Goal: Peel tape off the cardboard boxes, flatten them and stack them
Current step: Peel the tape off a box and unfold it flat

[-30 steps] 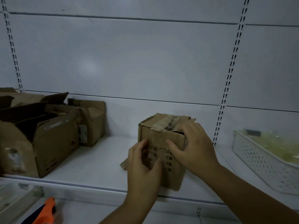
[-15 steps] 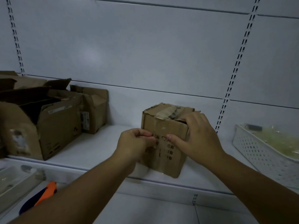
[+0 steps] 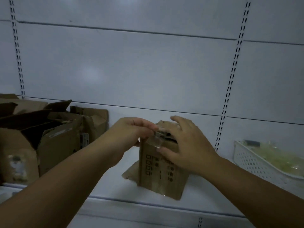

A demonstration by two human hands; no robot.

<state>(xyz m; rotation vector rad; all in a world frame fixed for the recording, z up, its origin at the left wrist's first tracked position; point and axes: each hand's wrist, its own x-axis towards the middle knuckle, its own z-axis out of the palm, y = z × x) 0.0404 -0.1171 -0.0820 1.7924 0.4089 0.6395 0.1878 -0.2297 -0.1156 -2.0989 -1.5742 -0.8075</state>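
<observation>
Shelf (image 3: pixel 102 186): the small cardboard box (image 3: pixel 162 175) is stood near its front edge.
Right hand (image 3: pixel 187 145): laid open on the box front.
Left hand (image 3: pixel 131 134): clear tape (image 3: pixel 156 140) is pinched at the box top.
Far left: open boxes (image 3: pixel 49 139) are kept.
Far right: a white basket (image 3: pixel 256 162) is set.

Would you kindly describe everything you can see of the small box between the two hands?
The small box is worn brown cardboard, standing upright on the white shelf with dark printed squares and marks on its front. Its top looks crumpled and partly open. A bottom flap sticks out to the left. The left hand pinches clear tape lifting off the upper front edge, while the right hand braces the front and top.
</observation>
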